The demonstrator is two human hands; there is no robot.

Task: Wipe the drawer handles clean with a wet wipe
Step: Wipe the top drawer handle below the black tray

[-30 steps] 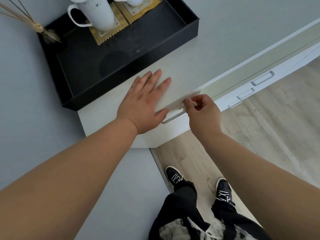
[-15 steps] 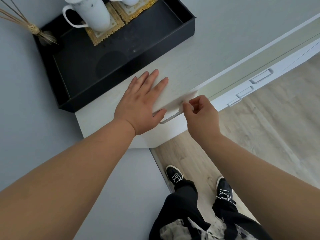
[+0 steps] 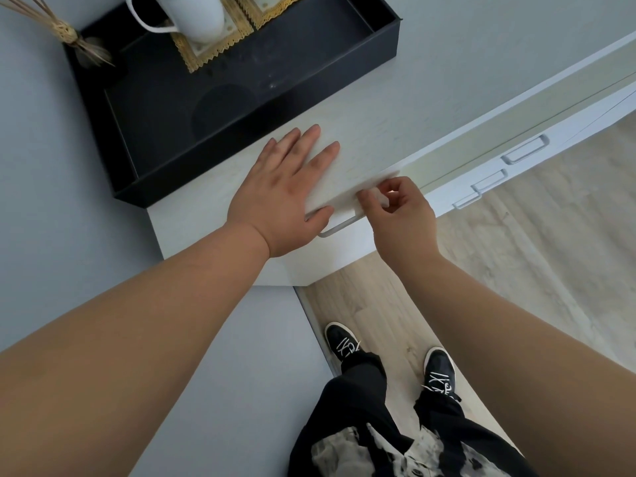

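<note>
1. Along the front edge of the pale desk (image 3: 378, 132), just above the nearest drawer front, both hands work at one spot; the black tray (image 3: 385, 46) with the white mug (image 3: 196, 15) sits behind them, well apart from the work.
2. Left hand (image 3: 278, 194) lies flat on the desk top, fingers (image 3: 309, 142) straight and spread, thumb hooked at the edge; it holds nothing and seems to brace.
3. Right hand (image 3: 399, 208) has its fingers curled narrow, pinching a small white wet wipe (image 3: 377, 197) against the right end of the nearest drawer handle (image 3: 339, 226).
4. That handle is a thin, stiff bar fixed to the drawer, so it should take firm rubbing; its left part shows bare below the left thumb.
5. By my reckoning the wipe is light, limp and slick, best wrapped round the bar and slid along.
6. Further handles (image 3: 526, 149) wait to the right, untouched.
</note>
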